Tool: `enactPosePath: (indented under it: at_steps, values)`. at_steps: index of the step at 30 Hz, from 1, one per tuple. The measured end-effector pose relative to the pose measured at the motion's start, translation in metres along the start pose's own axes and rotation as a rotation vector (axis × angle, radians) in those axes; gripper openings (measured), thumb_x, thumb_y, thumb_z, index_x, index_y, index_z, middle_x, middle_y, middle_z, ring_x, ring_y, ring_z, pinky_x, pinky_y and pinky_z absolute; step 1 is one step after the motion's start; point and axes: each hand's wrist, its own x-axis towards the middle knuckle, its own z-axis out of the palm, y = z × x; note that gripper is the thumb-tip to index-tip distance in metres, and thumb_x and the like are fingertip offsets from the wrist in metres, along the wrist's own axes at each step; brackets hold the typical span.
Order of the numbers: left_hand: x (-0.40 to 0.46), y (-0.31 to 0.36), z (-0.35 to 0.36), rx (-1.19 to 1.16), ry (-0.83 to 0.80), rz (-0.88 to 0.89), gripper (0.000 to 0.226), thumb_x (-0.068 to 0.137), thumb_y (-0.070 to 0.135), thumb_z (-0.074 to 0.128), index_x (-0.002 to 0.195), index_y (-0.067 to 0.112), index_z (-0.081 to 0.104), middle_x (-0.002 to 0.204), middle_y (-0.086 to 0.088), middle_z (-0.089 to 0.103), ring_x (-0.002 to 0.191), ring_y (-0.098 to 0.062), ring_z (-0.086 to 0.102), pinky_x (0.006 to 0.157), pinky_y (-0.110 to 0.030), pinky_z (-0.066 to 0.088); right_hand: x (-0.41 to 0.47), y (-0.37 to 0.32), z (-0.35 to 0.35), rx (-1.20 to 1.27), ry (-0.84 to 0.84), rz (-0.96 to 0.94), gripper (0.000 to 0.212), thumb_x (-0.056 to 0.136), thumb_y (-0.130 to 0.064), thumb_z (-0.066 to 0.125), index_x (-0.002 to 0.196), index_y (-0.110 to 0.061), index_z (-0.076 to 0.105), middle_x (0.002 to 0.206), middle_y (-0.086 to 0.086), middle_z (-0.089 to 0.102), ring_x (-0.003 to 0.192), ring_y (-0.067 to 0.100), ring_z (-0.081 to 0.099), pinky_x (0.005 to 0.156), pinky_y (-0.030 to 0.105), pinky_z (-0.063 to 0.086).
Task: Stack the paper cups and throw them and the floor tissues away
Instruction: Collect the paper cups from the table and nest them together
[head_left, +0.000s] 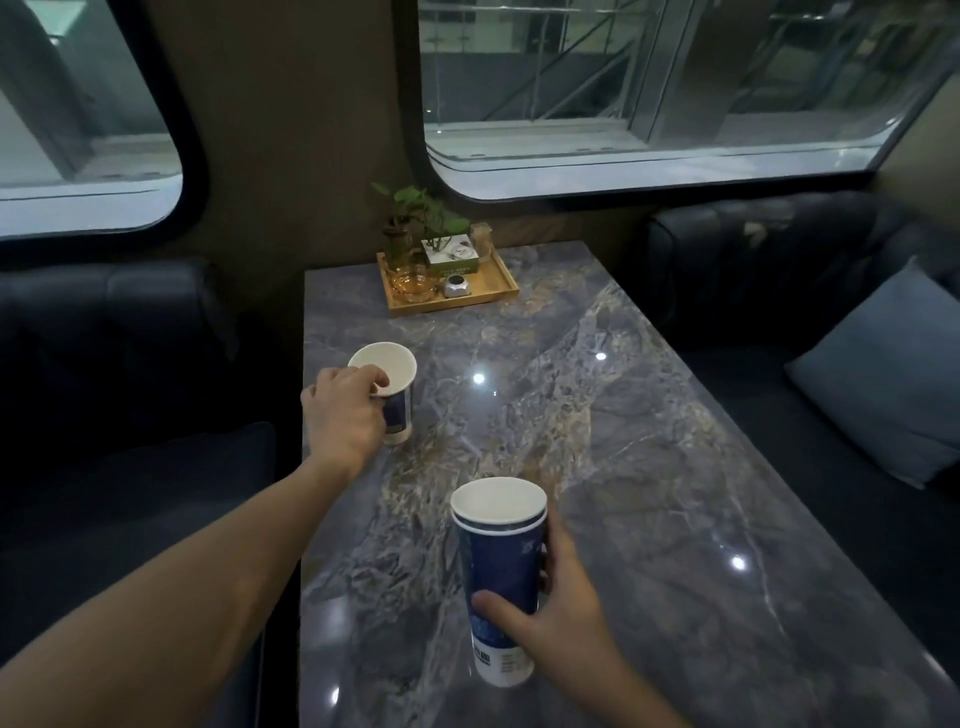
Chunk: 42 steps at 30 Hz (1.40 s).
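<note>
A single blue-and-white paper cup (399, 400) stands upright near the left edge of the grey marble table (597, 415). My left hand (345, 415) wraps around its near side, with the fingertips on its rim. Closer to me, a stack of two nested blue paper cups (501, 566) shows two white rims, one just above the other. My right hand (563, 618) grips this stack low on its side, thumb across the front. No tissues are in view; the floor is hidden.
A wooden tray (506, 291) with a potted plant (415, 208), glass jars and a small box sits at the table's far end under the windows. Dark sofas flank the table, with a grey-blue cushion (883, 395) on the right one.
</note>
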Motion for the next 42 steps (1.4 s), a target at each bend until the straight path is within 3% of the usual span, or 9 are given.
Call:
enactPosePath:
  at_steps: [8,13,16,22,29,33,35,39,42]
  values:
    - [-0.04,0.015,-0.041,-0.09,0.017,-0.062,0.02,0.086,0.018,0.062,0.101,0.021,0.074,0.107,-0.006,0.071,0.099,-0.031,0.06,0.084,-0.042,0.05,-0.039,-0.02,-0.021,-0.06,-0.011,-0.041,0.098,0.067,-0.02,0.088,0.142,-0.042,0.03,0.13,-0.032,0.052,0.115,-0.012,0.055,0.084,0.01,0.051]
    - [-0.074,0.02,-0.068,-0.314,0.057,-0.128,0.016,0.084,0.017,0.066,0.099,0.017,0.072,0.101,-0.002,0.071,0.093,-0.022,0.065,0.084,-0.036,0.05,-0.058,-0.029,-0.026,-0.067,-0.047,-0.07,0.097,0.071,-0.019,0.086,0.129,-0.061,0.02,0.13,-0.04,0.042,0.113,-0.026,0.045,0.083,0.003,0.047]
    - [-0.107,0.022,-0.102,-0.418,0.101,-0.122,0.012,0.084,0.015,0.068,0.093,0.02,0.073,0.091,0.002,0.071,0.087,-0.016,0.066,0.083,-0.034,0.051,-0.088,-0.037,-0.029,-0.134,-0.058,-0.12,0.097,0.07,-0.022,0.086,0.131,-0.062,0.021,0.127,-0.045,0.045,0.118,-0.02,0.046,0.086,0.004,0.046]
    - [-0.177,0.026,-0.172,-0.526,0.236,-0.142,0.012,0.081,0.015,0.072,0.092,0.02,0.075,0.08,0.006,0.071,0.079,-0.012,0.068,0.077,-0.027,0.049,-0.146,-0.057,-0.035,-0.236,-0.101,-0.21,0.095,0.07,-0.027,0.084,0.145,-0.045,0.028,0.138,-0.025,0.051,0.126,-0.001,0.052,0.102,0.034,0.051]
    - [-0.266,0.034,-0.225,-0.653,0.309,-0.134,0.014,0.081,0.011,0.074,0.094,0.016,0.076,0.081,0.006,0.072,0.077,-0.006,0.068,0.069,-0.009,0.049,-0.212,-0.058,-0.04,-0.382,-0.113,-0.322,0.093,0.067,-0.03,0.083,0.141,-0.05,0.03,0.134,-0.027,0.051,0.123,-0.002,0.053,0.1,0.033,0.051]
    - [-0.313,0.034,-0.236,-0.778,0.313,-0.176,0.014,0.083,0.009,0.071,0.094,0.016,0.076,0.085,0.002,0.075,0.081,-0.015,0.071,0.077,-0.028,0.055,-0.244,-0.052,-0.046,-0.465,-0.086,-0.353,0.092,0.068,-0.037,0.079,0.139,-0.058,0.024,0.134,-0.032,0.046,0.122,-0.008,0.046,0.096,0.018,0.046]
    - [-0.337,0.03,-0.239,-0.825,0.31,-0.19,0.016,0.085,0.006,0.069,0.093,0.018,0.075,0.086,-0.001,0.075,0.08,-0.016,0.071,0.075,-0.028,0.058,-0.257,-0.049,-0.05,-0.499,-0.077,-0.368,0.091,0.068,-0.036,0.078,0.135,-0.061,0.022,0.131,-0.034,0.046,0.119,-0.011,0.045,0.09,0.009,0.042]
    - [-0.385,0.021,-0.242,-0.95,0.287,-0.25,0.021,0.086,0.001,0.067,0.092,0.02,0.074,0.09,-0.004,0.075,0.084,-0.02,0.071,0.077,-0.028,0.061,-0.279,-0.041,-0.058,-0.536,-0.078,-0.377,0.089,0.067,-0.035,0.076,0.14,-0.051,0.027,0.131,-0.024,0.048,0.119,0.003,0.048,0.094,0.026,0.05]
    - [-0.418,0.017,-0.239,-0.969,0.303,-0.309,0.021,0.085,-0.001,0.067,0.091,0.017,0.075,0.087,0.0,0.076,0.084,-0.022,0.07,0.082,-0.037,0.06,-0.298,-0.035,-0.064,-0.595,-0.069,-0.411,0.087,0.068,-0.037,0.074,0.14,-0.049,0.027,0.13,-0.029,0.045,0.117,0.002,0.046,0.093,0.024,0.047]
